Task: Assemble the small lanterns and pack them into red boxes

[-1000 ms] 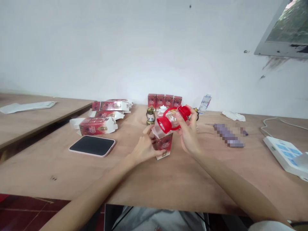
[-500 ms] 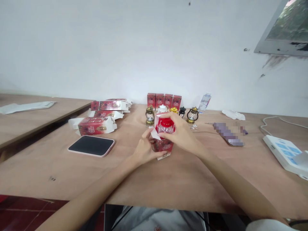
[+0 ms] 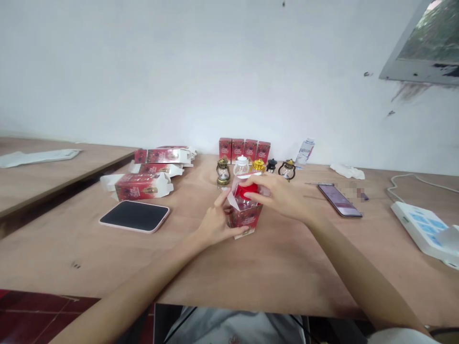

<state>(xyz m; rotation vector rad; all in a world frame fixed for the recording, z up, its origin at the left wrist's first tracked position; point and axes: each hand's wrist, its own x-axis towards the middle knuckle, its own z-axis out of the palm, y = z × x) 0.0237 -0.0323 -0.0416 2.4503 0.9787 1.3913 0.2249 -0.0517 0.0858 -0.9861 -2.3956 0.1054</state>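
My left hand (image 3: 218,220) is closed around the lower part of a red printed box (image 3: 247,219), which stands with its top end open and white flaps raised. Partway inside it sits a small red lantern (image 3: 248,190) with a clear globe. My right hand (image 3: 278,197) grips the lantern's red top with thumb and fingers, close to the flaps. Behind the box are a white lantern (image 3: 242,165), a gold lantern (image 3: 258,166), a black lantern (image 3: 271,166) and two bronze-coloured ones, the left bronze lantern (image 3: 223,172) and the right bronze lantern (image 3: 287,169).
Several closed red boxes (image 3: 237,150) line the wall. Flattened and open boxes (image 3: 139,186) lie at left, behind a phone (image 3: 134,216). At right are another phone (image 3: 339,199), a bottle (image 3: 305,152), a tissue (image 3: 347,171) and a white power strip (image 3: 425,229).
The red lantern has gone lower into the box. My right hand has shifted slightly right and flattened over the lantern's top, while my left hand keeps its hold on the box.
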